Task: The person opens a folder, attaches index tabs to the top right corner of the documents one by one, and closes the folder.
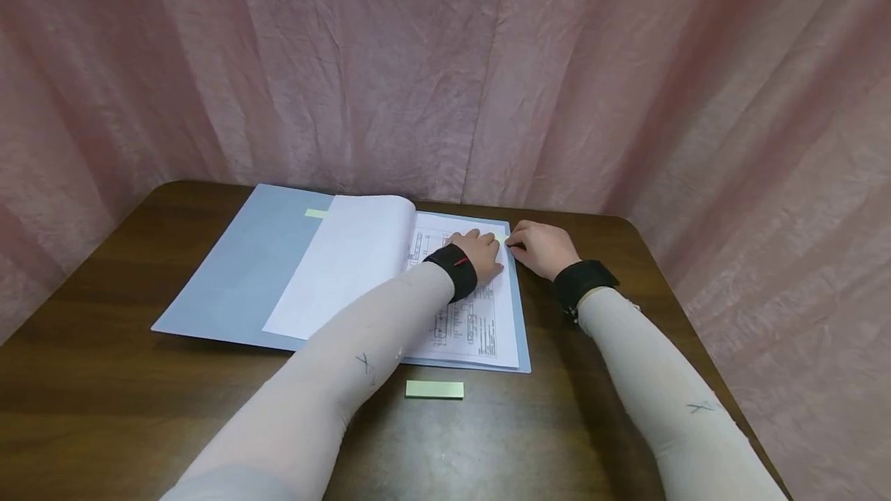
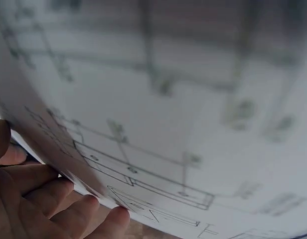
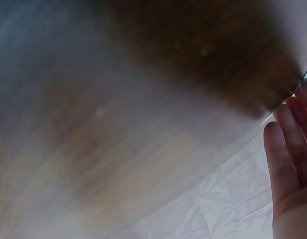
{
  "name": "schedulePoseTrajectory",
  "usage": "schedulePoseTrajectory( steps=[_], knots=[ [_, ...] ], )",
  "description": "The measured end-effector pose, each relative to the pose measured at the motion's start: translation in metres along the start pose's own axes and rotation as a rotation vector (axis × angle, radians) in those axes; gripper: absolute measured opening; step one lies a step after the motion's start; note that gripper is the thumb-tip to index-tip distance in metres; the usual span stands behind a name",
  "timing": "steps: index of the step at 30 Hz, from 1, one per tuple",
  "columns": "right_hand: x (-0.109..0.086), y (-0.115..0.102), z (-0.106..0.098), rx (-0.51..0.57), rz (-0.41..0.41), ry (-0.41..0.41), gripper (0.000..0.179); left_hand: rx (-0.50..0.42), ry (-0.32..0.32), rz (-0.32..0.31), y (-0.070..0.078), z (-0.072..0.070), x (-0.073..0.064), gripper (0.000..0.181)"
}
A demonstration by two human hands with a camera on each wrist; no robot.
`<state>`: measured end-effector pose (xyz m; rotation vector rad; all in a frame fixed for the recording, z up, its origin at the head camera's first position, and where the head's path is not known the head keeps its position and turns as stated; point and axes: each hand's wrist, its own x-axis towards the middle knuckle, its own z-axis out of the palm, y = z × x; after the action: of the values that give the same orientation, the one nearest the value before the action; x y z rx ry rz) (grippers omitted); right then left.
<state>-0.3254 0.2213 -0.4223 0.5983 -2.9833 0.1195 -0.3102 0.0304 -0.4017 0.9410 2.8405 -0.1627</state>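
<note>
A light blue folder (image 1: 230, 277) lies spread on the table, with a stack of white sheets inside. One blank-backed sheet (image 1: 334, 269) is turned over to the left, and a printed page with line drawings (image 1: 480, 331) faces up on the right. My left hand (image 1: 479, 253) rests on this page with its fingers extended; the left wrist view has its fingertips on the paper. At the page's upper right edge, my right hand (image 1: 545, 248) pinches the end of a pale yellow sticky tab (image 1: 500, 239) between thumb and forefinger. The right wrist view hides the tab.
Another yellow tab (image 1: 316, 213) sticks out beside the turned sheet. A small pad of yellow sticky tabs (image 1: 435, 390) lies in front of the folder on the brown wooden table (image 1: 543, 439). Behind the table hangs a pink curtain (image 1: 418, 68).
</note>
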Motion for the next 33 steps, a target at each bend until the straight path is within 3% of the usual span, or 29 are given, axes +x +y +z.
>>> schedulePoseTrajectory(
  steps=[4,10,23,33],
  knots=[
    [-0.001,0.001,-0.001,0.002,0.003,-0.008,0.025,0.028,-0.007,0.029,-0.001,0.002,-0.004,0.06],
    [0.0,0.002,-0.002,0.009,0.013,-0.019,0.026,-0.007,-0.005,0.037,-0.003,0.0,-0.006,0.063],
    [0.008,-0.007,0.001,0.004,-0.035,-0.001,0.024,-0.088,-0.006,-0.102,-0.012,0.003,0.004,0.067],
    [0.009,-0.004,0.003,0.023,-0.032,-0.008,0.024,-0.073,-0.006,-0.131,-0.007,0.003,0.004,0.065]
  ],
)
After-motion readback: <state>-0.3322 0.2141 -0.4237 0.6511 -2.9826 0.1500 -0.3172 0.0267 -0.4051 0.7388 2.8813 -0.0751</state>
